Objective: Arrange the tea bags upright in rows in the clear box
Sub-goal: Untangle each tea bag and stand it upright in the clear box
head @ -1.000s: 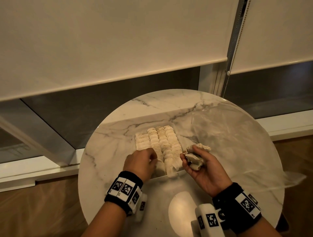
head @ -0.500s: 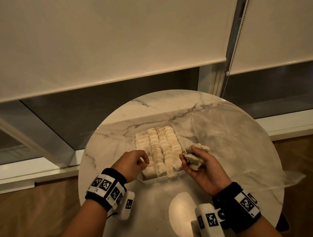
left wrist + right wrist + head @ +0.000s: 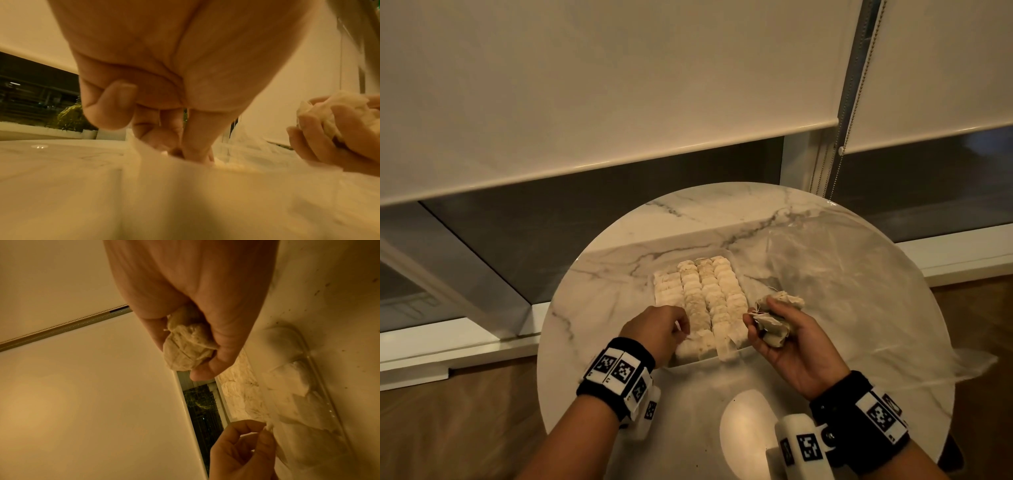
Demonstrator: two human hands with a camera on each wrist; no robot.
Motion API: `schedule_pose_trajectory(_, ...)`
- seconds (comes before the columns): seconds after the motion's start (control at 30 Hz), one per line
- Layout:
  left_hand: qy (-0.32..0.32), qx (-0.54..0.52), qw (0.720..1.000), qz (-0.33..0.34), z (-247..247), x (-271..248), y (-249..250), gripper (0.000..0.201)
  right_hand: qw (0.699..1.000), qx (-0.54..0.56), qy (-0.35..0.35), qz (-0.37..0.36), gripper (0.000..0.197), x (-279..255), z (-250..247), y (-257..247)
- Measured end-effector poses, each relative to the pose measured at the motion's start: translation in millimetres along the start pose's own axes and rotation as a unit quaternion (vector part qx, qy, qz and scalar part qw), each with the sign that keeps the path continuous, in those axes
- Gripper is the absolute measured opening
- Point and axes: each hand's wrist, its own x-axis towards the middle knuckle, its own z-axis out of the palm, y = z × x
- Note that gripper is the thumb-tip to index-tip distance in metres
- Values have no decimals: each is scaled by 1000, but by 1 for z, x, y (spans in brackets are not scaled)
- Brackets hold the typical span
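A clear box point(image 3: 709, 360) point(image 3: 320, 386) sits mid-table, packed with rows of pale tea bags point(image 3: 705, 294) standing upright. My left hand point(image 3: 683, 329) point(image 3: 193, 154) point(image 3: 263, 429) reaches into the box's near-left corner, fingers pointing down. Its thumb and forefinger pinch the top of a tea bag point(image 3: 269, 426) there. Just right of the box, my right hand point(image 3: 758, 310) point(image 3: 180, 353) point(image 3: 308, 129) is held palm up and grips a crumpled bunch of tea bags point(image 3: 774, 325) point(image 3: 185, 352) point(image 3: 333, 110). My left hand hides the near end of the left row.
The box rests on a round marble table point(image 3: 722, 219). A crinkled clear plastic bag point(image 3: 842, 274) lies over the table's right side and hangs past its edge. Roller blinds with a bead chain point(image 3: 842, 120) stand behind. Wood floor surrounds the table.
My left hand drew back left off the box, then came back to its near-left corner. The right hand has kept still with its bunch.
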Motion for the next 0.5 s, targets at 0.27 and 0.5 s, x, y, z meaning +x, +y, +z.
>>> schedule_pose_trajectory(0.27, 89, 66, 994, 6, 16, 0, 2, 17, 1000, -1, -5, -12, 29, 1, -4, -2)
schedule_pose_trajectory(0.5, 155, 46, 985, 66, 17, -11, 13, 16, 999, -11, -43, -12, 37, -2, -1, 1)
